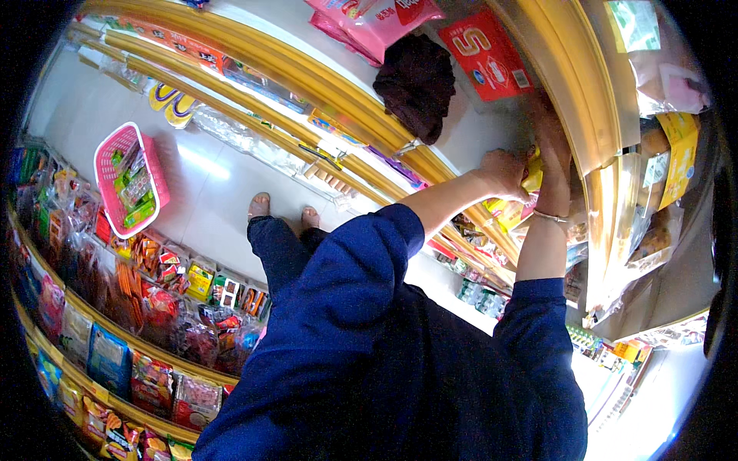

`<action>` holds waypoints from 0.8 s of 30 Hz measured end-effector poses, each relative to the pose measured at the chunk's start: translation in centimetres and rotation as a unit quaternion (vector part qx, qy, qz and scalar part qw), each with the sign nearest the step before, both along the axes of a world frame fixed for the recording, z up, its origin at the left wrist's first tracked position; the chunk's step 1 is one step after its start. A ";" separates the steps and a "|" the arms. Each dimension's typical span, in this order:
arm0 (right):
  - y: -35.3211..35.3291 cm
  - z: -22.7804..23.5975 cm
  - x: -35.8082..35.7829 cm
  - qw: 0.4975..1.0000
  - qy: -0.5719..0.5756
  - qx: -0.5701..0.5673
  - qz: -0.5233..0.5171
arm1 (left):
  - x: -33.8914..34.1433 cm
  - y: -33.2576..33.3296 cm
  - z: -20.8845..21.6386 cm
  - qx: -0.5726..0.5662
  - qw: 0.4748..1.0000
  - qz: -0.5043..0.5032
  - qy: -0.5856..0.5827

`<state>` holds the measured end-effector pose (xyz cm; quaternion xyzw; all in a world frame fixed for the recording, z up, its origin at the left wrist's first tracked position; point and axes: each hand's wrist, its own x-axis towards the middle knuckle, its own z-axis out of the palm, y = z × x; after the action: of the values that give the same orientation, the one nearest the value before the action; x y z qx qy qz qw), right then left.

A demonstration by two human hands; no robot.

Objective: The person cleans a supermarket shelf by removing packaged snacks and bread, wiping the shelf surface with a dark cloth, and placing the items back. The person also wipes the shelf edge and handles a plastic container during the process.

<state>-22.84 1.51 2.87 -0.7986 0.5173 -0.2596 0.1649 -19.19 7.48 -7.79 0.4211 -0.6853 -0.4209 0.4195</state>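
Both my arms, in dark blue sleeves, reach to the upper shelf at the right. My left hand has its fingers bent around the edge of a small shiny yellow packet. Close against the packet's other side is my right hand, with a thin bracelet at the wrist. Shade hides most of its fingers, so their grip cannot be made out. Farther along the same shelf lie a crumpled dark cloth, a flat red package and a pink bag.
Yellow-edged shelf rails run close beside my right arm. A pink basket with several packets stands on the floor at the left. Purple-and-yellow slippers lie past it. Packed snack shelves curve along the lower left.
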 end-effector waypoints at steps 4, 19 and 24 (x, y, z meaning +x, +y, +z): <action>0.1 0.7 -1.8 1.000 0.012 -0.013 -0.015 | -0.6 -0.5 -0.4 -0.001 1.000 0.005 -0.018; -2.5 1.3 -3.5 0.998 0.057 -0.031 -0.014 | -0.6 -0.7 -0.2 0.005 0.999 -0.011 -0.050; -1.0 2.2 -7.2 0.997 0.049 -0.049 -0.045 | -0.2 -0.5 0.3 0.034 0.996 -0.013 -0.086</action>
<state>-30.02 0.55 5.09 -0.7934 0.5469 -0.2523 0.0886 -19.42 6.99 -7.45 0.4610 -0.7094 -0.4113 0.3392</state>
